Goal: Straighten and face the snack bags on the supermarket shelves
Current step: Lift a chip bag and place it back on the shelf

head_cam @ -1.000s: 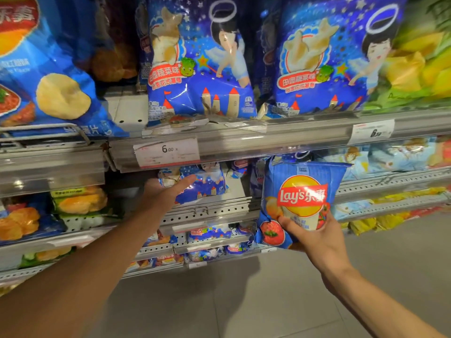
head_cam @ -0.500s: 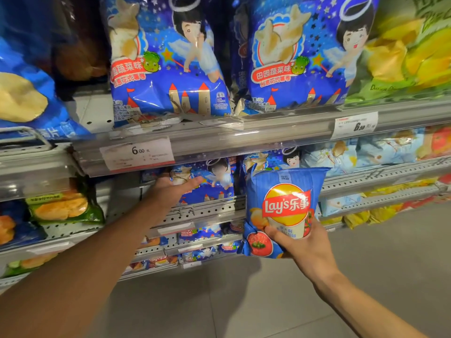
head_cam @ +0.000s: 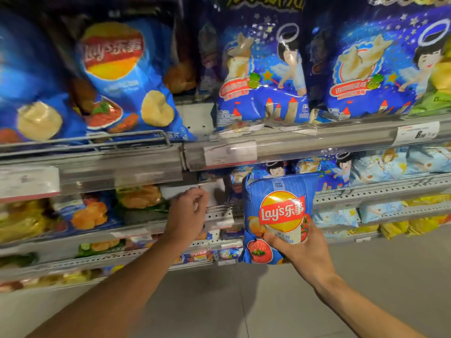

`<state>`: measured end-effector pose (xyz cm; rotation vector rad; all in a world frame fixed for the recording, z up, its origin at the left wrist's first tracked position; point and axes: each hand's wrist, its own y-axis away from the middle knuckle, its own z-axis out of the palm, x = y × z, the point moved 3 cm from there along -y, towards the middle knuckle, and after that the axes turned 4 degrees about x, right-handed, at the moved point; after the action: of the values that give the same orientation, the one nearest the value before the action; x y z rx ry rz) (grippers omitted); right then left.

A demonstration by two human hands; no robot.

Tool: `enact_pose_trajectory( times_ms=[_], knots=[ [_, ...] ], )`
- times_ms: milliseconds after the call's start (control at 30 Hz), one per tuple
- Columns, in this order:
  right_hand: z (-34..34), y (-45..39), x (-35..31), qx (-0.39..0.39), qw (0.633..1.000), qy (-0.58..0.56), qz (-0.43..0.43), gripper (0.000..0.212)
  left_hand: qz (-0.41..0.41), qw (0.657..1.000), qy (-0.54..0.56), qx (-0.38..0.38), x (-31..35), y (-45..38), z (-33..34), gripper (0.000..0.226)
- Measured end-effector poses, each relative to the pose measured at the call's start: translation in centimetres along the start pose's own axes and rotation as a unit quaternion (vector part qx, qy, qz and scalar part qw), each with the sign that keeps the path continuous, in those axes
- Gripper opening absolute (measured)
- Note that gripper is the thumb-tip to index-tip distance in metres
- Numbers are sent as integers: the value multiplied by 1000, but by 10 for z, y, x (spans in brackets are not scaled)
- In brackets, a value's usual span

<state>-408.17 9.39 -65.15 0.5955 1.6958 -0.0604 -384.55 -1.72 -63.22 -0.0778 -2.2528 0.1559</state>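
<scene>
Both hands moved: left hand [head_cam: 186, 213] now curled empty, right hand [head_cam: 301, 250] grips Lay's bag [head_cam: 278, 215].

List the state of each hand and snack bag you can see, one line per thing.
Right hand: gripping the small Lay's bag from below.
Small Lay's bag: upright, logo facing out, held off the shelf.
Left hand: fingers curled at the second shelf's edge, holding nothing visible.
Large Lay's bag: on the top shelf, tilted.
Angel-print bags: upright on the top shelf, fronts facing out.
</scene>
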Motion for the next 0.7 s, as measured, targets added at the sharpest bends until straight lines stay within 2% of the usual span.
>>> enact_pose_trajectory(
  times_ms=[100,267,333,367,433,500,700],
  knots=[
    [41,17,-7,-3,1000,16,-2,65,33,998,-54,12,-33,15,-40,15],
    [106,36,-23,-28,999,25,-15,66,73,974,-212,30,-92,29,-104,9],
    [126,35,-30,-33,999,28,-18,61,106,948,-301,7,-107,32,-116,20],
    [135,33,-34,-35,999,24,-21,62,119,930,-346,-29,-112,33,-117,29],
    [149,26,-45,-35,999,28,-29,70,138,896,-411,-96,-123,35,-114,51],
    [160,15,-58,-30,997,49,-43,76,130,879,-442,-122,-128,32,-112,69],
    [182,-39,-81,12,993,93,-71,55,124,868,-469,-108,-133,33,-109,68]
  ],
)
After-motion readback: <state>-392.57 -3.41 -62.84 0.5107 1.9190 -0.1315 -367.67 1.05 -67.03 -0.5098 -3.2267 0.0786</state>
